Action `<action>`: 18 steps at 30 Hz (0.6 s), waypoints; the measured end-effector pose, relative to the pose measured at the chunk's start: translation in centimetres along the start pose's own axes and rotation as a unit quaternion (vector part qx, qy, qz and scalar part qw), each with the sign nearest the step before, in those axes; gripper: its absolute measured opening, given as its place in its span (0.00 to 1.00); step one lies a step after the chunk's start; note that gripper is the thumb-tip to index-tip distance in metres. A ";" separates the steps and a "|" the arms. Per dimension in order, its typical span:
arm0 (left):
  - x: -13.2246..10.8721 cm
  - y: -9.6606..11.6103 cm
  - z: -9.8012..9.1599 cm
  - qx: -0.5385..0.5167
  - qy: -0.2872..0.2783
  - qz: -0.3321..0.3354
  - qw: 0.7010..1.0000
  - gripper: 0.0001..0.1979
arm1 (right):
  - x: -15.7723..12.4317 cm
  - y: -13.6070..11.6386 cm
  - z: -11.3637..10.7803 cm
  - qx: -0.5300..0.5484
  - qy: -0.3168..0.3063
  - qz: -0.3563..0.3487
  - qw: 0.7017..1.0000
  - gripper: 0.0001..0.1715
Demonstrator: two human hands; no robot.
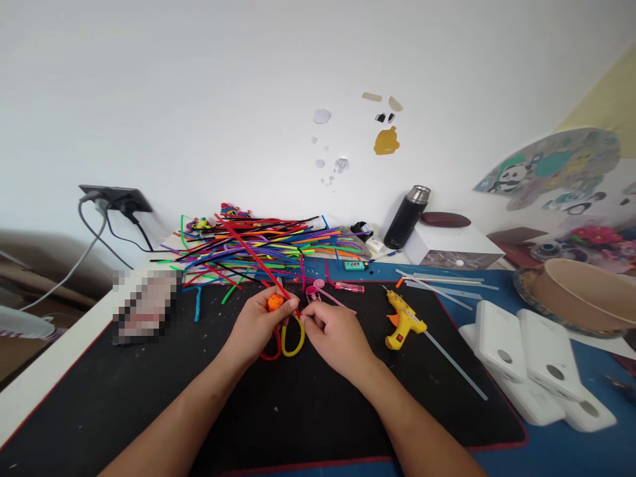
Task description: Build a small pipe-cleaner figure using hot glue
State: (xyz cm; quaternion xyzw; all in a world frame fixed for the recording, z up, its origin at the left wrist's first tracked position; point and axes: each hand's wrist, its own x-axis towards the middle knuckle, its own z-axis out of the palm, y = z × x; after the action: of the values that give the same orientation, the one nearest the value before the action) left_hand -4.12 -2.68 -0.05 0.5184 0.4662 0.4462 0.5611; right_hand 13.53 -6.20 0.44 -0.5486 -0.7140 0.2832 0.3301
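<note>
Over the dark mat, my left hand (263, 322) is closed, thumb against fingers, on a long red pipe cleaner (253, 255) that slants up and left. An orange fuzzy coil (275, 303) shows between the same fingers. My right hand (340, 334) pinches the lower end of the red pipe cleaner, close beside the left thumb. Just beneath both hands lie scissors with one red and one yellow handle loop (293, 338); their blades are hidden. Past the right fingertips is a small pink figure (314, 291), partly covered.
A heap of coloured pipe cleaners (278, 245) lies at the back. On the right are a yellow glue gun (403, 321), glue sticks (442, 283) and white devices (501, 341). A black thermos (406, 218) stands against the wall. A blurred-out item (148, 305) lies left.
</note>
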 end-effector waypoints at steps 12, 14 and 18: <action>0.1 0.0 -0.3 -0.010 0.000 -0.011 1.000 0.16 | 0.2 0.3 0.4 0.050 0.014 0.018 0.998 0.07; 0.1 0.1 -0.1 -0.062 0.005 -0.026 0.998 0.18 | 0.2 0.3 0.4 0.086 0.017 0.028 0.996 0.08; 0.1 0.4 0.2 -0.137 0.016 -0.062 0.989 0.20 | 0.4 0.3 0.4 0.150 0.030 0.035 0.988 0.08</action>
State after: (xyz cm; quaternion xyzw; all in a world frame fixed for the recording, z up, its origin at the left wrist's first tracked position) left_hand -3.88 -2.64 0.40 0.3997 0.4411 0.4784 0.6456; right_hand 13.33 -5.79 0.01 -0.5253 -0.6339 0.3821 0.4197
